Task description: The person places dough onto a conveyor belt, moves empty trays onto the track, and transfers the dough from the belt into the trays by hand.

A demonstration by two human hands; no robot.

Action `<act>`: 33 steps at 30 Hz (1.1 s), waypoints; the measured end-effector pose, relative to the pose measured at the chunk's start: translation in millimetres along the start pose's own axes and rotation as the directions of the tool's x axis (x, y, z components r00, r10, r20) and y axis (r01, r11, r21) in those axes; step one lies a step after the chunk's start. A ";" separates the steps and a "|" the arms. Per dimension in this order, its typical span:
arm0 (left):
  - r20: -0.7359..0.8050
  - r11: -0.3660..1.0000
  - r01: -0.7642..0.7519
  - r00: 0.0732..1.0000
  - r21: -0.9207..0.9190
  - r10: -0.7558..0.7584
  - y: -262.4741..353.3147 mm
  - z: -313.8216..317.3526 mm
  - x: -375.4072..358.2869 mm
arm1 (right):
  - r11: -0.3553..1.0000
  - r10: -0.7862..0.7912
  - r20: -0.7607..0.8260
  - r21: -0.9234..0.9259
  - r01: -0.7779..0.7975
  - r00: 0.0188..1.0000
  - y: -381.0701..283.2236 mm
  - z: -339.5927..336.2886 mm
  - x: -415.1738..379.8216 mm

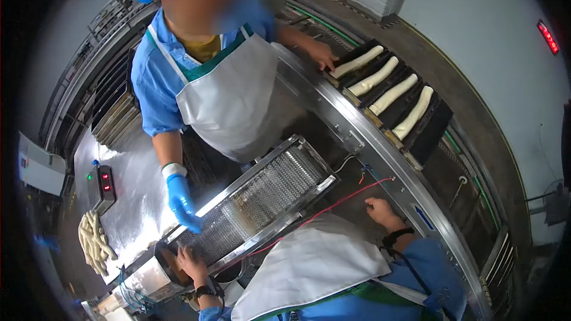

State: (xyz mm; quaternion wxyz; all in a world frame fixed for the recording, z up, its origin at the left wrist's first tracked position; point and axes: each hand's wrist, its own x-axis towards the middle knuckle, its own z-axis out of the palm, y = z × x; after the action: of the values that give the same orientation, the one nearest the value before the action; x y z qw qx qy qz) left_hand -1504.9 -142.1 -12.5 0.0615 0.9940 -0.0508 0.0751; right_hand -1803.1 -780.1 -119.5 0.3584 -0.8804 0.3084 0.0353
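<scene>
My left hand (192,265), with a dark band at the wrist, is over the lower end of a metal mesh conveyor (256,202), beside the machine's outlet (169,264). Its fingers are stretched and apart, with nothing in them. Off to the right, my right hand (382,211) hangs near the curved steel rail (351,122), fingers curled in and no object visible in them. No dough shows on the mesh. Beyond the rail, long pale dough strips (392,92) lie in dark baking pans (431,128).
Across the conveyor a co-worker (229,95) holds a blue-gloved hand (183,202) over the mesh and a bare hand (322,54) at the pans. Stacked pans (116,110), a display box (102,189) and piled dough pieces (94,244) stand left. A red cord (333,203) crosses nearby.
</scene>
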 end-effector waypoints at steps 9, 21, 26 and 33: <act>0.325 0.980 -0.082 0.945 0.181 0.019 0.0 -31.6 5.7 | 0.999 0.040 0.108 0.030 -0.044 0.993 -18.9 -27.6 14.4; 0.319 0.995 -0.003 0.947 -0.097 0.034 99.0 -19.7 11.1 | 0.954 0.083 0.157 0.274 -0.124 0.984 34.4 -24.0 41.0; 0.380 0.982 0.007 0.923 -0.189 0.067 175.1 -10.9 30.4 | 0.888 -0.048 0.252 0.453 -0.074 0.967 -10.8 -27.0 81.1; 0.257 0.716 -0.316 0.782 -0.622 0.568 386.5 -26.7 61.9 | 0.558 -0.272 0.798 0.586 -0.588 0.538 -165.2 -29.2 144.4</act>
State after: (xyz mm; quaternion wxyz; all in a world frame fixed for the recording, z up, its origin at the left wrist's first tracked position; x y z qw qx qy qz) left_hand -1490.4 -525.9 67.7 0.3094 0.8808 -0.3249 -0.1512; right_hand -1597.4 -782.6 -38.1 0.8123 -0.4449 0.1718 0.3357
